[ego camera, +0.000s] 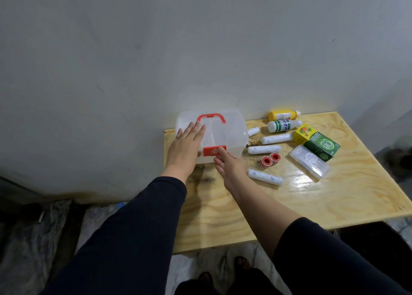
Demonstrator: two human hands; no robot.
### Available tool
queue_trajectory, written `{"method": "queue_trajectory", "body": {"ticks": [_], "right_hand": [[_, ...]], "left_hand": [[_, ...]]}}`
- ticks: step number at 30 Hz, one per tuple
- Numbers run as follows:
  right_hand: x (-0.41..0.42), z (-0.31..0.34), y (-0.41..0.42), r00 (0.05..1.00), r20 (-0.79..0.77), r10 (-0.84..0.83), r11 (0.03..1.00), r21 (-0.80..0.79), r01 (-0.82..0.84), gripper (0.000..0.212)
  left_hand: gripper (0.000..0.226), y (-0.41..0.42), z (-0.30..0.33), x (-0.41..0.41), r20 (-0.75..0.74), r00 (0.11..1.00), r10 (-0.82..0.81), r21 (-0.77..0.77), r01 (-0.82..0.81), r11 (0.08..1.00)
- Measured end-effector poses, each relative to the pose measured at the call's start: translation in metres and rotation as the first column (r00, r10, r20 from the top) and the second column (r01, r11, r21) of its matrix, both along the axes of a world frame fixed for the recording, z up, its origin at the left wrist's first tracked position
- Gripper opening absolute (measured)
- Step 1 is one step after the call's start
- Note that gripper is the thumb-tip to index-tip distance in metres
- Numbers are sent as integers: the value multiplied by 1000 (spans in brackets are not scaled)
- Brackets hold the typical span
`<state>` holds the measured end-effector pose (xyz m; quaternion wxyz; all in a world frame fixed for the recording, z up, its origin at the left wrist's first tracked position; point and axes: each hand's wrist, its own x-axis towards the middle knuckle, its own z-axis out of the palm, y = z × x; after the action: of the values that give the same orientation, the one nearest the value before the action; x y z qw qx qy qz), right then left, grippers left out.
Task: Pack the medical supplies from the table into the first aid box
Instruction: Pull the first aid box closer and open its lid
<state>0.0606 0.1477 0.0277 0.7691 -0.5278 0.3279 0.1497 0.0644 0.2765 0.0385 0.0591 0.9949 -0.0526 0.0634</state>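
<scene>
Right hand (230, 164) fingertips on box latch (211, 151).

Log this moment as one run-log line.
stage: opening box | left hand: flat on lid | right hand: at red latch | first aid box: closed | supplies: all on table

Bare table (245, 210) lies open in front; supplies crowd beside the first aid box (231, 136), wall behind.
</scene>
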Motion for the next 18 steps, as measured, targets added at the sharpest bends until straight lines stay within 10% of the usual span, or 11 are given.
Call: {"method": "queue_trajectory", "body": {"ticks": [6, 18], "right_hand": [[2, 6, -3, 1000, -20, 3, 993, 121, -1, 50], [-2, 13, -18, 991, 12, 136, 975, -178, -131, 15]], "left_hand": [[77, 2, 0, 1, -12, 1000, 6, -19, -7, 1000], [80, 3, 0, 3, -29, 999, -20, 60, 21, 998]]}}
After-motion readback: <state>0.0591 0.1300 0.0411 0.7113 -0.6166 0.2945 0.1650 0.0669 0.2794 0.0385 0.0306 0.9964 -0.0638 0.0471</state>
